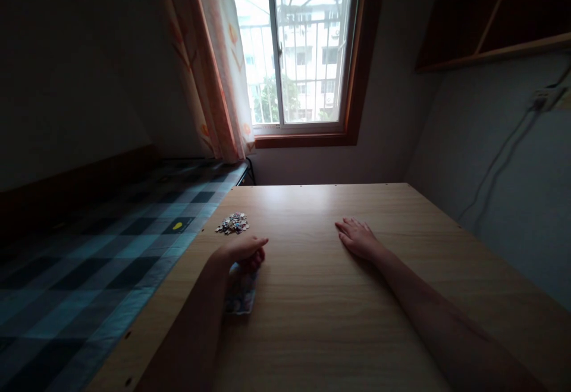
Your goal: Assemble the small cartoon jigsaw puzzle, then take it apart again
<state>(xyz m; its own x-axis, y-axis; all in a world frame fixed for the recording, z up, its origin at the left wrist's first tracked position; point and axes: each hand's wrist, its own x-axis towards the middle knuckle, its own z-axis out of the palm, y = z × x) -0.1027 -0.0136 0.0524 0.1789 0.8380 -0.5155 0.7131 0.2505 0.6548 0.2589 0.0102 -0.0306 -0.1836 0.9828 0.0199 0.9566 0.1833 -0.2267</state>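
My left hand (pixel 241 252) rests on the wooden table (pixel 312 320) with its fingers curled round the top of a small printed packet (pixel 241 297) that lies under my wrist. Just beyond it, near the table's left edge, sits a little heap of small colourful pieces (pixel 232 223), apart from my fingers. My right hand (pixel 358 238) lies flat on the table, palm down, fingers stretched out, holding nothing.
A bed with a blue and black checked cover (pixel 89 267) runs along the table's left side. Ahead is a barred window (pixel 303 47) with a patterned curtain (pixel 218 71). A wall with a cable (pixel 499 160) and a shelf (pixel 491 17) stands at the right.
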